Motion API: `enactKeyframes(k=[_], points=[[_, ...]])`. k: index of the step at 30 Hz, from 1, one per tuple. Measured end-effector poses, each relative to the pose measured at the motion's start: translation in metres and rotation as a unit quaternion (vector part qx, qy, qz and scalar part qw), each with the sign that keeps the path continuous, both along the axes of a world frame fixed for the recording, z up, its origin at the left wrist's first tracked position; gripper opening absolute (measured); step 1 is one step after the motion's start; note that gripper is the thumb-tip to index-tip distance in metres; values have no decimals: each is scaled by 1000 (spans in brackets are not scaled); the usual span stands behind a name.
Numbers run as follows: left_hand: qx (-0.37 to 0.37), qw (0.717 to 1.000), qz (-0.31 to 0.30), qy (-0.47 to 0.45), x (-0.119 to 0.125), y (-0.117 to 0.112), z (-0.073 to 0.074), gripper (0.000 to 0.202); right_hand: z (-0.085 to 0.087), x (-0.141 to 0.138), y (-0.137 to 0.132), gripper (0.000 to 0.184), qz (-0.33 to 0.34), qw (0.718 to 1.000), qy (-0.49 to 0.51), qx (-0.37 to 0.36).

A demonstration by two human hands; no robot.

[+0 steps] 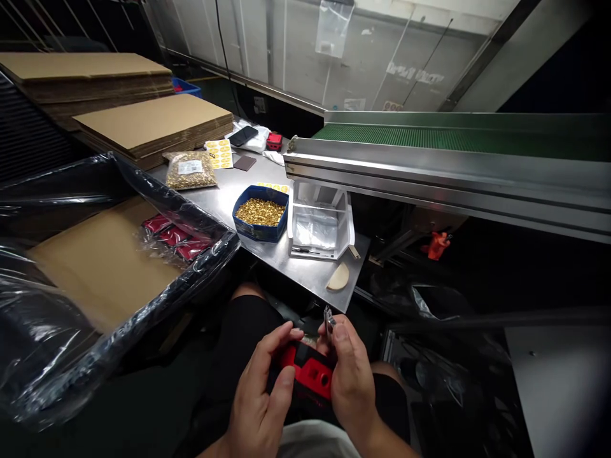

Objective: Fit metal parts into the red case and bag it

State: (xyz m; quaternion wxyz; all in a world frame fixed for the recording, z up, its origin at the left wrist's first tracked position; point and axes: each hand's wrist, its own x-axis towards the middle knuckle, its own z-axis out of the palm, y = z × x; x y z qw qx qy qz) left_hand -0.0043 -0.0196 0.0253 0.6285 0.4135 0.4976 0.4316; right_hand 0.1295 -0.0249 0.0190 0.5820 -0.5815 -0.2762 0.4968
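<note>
Red-and-black device (312, 376) is held on the near side of the blue tub (260, 233). Its left end is gripped by the curled left hand (261, 391); its right end is touched by the right hand (352, 372), in whose fingers a small metal piece (329, 317) is pinched. Gold pieces (260, 212) are contained in the tub; a white tray (349, 222) is set just to its right.

Plain black shorts (251, 327) reach down to bare knees (248, 291). A pale, whitish top (314, 440) shows at the waist, and the forearms (384, 441) and wrists (363, 421) are bare too.
</note>
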Motion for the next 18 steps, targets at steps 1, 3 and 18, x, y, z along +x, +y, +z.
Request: enactKeyframes(k=[1,3,18], points=[[-6,1000,11,-4,1,2,1,43,1,1,0,40,5,1000,-2,-2],[0,1000,26,-3,2,6,4,46,2,3,1,40,18,1000,-5,-7],[32,997,-74,17,-15,16,4,45,-15,15,8,38,-52,986,158,-25]])
